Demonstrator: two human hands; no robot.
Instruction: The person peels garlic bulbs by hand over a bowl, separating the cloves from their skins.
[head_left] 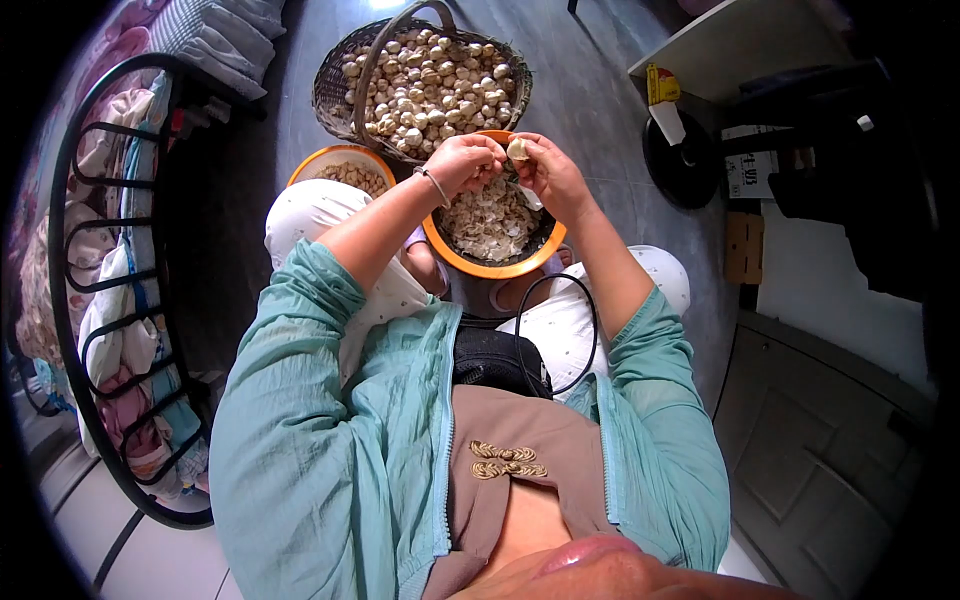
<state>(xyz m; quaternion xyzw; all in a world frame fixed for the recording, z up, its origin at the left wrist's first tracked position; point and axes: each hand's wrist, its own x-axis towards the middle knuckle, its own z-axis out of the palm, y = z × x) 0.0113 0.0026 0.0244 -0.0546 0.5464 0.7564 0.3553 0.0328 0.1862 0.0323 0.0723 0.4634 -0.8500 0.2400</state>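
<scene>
My right hand (549,178) pinches a pale garlic clove (517,149) between thumb and fingertips. Close beside it on the left, my left hand (464,165), with a bracelet on the wrist, has its fingers pressed together; what they hold, if anything, is hidden. Both hands are above an orange-rimmed bowl (487,271) that contains papery garlic skins (490,225). Beyond the hands stands a dark wicker basket (328,88) filled with garlic bulbs (430,85). To the left, a second orange-rimmed bowl (312,160) holds small tan pieces that look like cloves.
A black metal bed frame (62,250) with bedding runs along the left. On the right are a dark round base (683,155), a printed carton (750,165) and a grey door panel (810,440). A black cable (594,335) loops over my lap.
</scene>
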